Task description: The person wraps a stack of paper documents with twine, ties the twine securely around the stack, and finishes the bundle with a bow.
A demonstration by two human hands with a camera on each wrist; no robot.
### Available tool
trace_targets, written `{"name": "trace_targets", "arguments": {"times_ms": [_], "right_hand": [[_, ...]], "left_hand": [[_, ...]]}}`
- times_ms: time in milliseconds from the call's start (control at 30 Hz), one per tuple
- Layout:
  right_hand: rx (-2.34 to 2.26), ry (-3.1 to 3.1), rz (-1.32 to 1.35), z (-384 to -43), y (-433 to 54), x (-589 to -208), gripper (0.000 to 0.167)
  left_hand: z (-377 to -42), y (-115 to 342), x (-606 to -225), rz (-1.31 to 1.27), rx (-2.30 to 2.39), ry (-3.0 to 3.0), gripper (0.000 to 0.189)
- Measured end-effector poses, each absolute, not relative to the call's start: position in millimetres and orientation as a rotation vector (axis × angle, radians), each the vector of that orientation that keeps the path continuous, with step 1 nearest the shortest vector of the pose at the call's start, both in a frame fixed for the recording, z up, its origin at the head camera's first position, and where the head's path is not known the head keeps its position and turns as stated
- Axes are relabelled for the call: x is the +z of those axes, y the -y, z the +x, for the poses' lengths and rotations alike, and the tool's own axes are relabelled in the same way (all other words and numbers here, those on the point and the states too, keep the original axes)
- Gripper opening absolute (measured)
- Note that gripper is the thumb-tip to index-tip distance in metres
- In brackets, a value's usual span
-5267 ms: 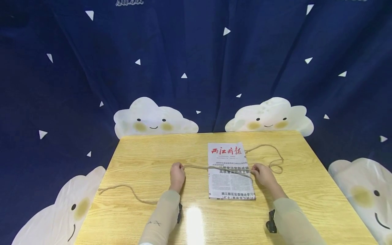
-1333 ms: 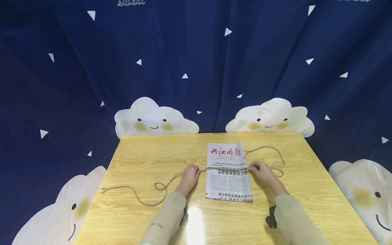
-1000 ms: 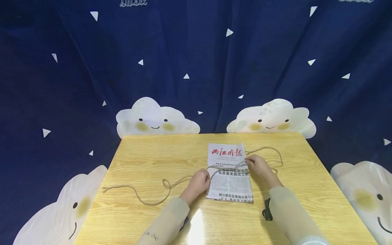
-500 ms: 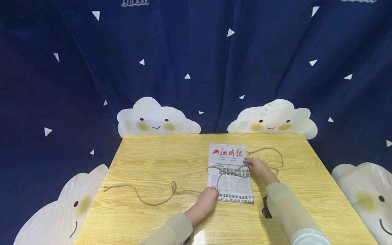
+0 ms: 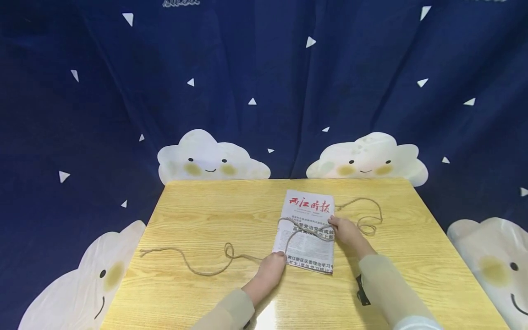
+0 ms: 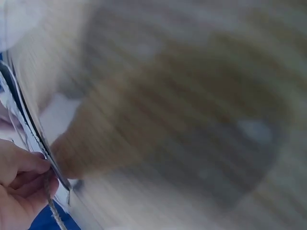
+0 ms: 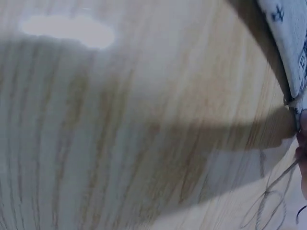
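A folded newspaper [image 5: 309, 250] with a red masthead lies slightly turned on the table. Thin brown rope [image 5: 204, 274] crosses over its front, and the strands cross near the middle. At the lower left edge of the paper, my left hand [image 5: 270, 271] pinches the rope; the left wrist view shows the strand [image 6: 53, 208] hanging from the fingers beside the paper's edge. My right hand [image 5: 348, 233] grips the rope at the right edge. Only part of this right hand [image 7: 302, 143] shows in the right wrist view. What runs under the newspaper is hidden.
A loose rope end with a small loop trails left over the wooden table [image 5: 214, 211]. Another length curls on the right beyond the paper. Behind the table hangs a dark blue curtain [image 5: 264, 68] with clouds and triangles.
Earlier the rope ran straight across the paper. My left hand has since brought a strand down to the lower left, and the newspaper has just turned slightly clockwise. My right hand stays at the right edge.
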State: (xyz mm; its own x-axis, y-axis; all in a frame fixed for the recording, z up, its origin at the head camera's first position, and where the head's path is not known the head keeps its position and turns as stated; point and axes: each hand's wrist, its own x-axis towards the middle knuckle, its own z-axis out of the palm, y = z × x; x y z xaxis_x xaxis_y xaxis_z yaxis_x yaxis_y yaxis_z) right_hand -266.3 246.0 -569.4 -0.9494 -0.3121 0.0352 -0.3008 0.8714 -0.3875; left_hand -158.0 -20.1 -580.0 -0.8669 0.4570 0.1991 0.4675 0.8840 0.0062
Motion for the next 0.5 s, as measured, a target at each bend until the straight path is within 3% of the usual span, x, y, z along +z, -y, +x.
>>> {"name": "trace_targets", "arguments": {"times_ms": [367,500], "right_hand": [[-0.297,-3.11,-0.462,-241,-221,-568,0.013],[-0.263,-3.12,-0.363,-230,-210,-564,0.016]], "left_hand": [[-190,48,-580,-0.582,-0.278,2.874,0.004],[-202,55,-582,-0.549,-0.344,2.875,0.016]]}}
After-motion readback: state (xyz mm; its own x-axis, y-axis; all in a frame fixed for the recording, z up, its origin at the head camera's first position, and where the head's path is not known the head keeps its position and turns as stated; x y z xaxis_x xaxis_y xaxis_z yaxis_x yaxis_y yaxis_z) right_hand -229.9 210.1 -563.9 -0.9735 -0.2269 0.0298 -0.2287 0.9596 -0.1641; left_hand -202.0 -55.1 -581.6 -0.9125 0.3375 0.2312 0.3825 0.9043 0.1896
